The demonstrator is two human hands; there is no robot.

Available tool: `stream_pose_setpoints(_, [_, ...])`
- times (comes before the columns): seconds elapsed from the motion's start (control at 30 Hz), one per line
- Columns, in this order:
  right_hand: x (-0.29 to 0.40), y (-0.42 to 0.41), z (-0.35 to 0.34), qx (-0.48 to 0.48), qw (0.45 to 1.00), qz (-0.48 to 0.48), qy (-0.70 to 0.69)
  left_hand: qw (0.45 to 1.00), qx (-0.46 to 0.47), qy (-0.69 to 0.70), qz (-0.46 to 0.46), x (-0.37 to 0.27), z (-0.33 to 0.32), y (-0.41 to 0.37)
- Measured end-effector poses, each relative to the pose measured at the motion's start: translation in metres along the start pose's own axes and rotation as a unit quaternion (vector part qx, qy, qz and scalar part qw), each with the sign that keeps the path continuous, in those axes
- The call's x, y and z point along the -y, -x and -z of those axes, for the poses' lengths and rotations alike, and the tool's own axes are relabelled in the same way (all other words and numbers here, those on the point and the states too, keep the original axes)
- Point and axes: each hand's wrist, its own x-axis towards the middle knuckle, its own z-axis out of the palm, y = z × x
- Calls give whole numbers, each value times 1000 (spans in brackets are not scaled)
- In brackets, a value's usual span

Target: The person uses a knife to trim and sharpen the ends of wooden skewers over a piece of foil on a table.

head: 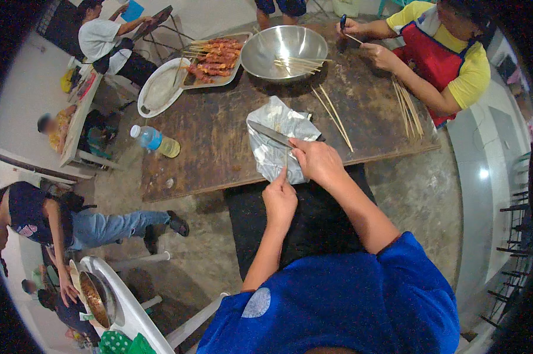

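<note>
My right hand grips a knife, its blade pointing up and to the left. Between the fingers of my left hand is a thin bamboo stick, whose upper end meets the blade near the handle. Both hands are over a crumpled grey and white cloth at the near edge of the wooden table. My right fist hides the knife's handle. Two or so loose bamboo sticks lie on the wood to the right of the cloth.
Beyond the cloth stand a steel bowl with sticks, a tray of skewered meat and a white oval platter. A plastic bottle is at left. At right, a person in a red apron holds a stick, near more sticks.
</note>
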Motion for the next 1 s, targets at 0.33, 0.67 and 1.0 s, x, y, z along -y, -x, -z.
stream_pose_setpoints(0.33, [-20,9,8,-66,996,6,-52,995,-18,92,41,-2,19,-20])
stream_pose_setpoints(0.67, [-11,16,7,-50,998,35,21,998,-34,50,31,-2,5,-42])
stream_pose_setpoints(1.0, [-2,6,0,-20,999,8,43,999,-24,10,27,-7,8,-41])
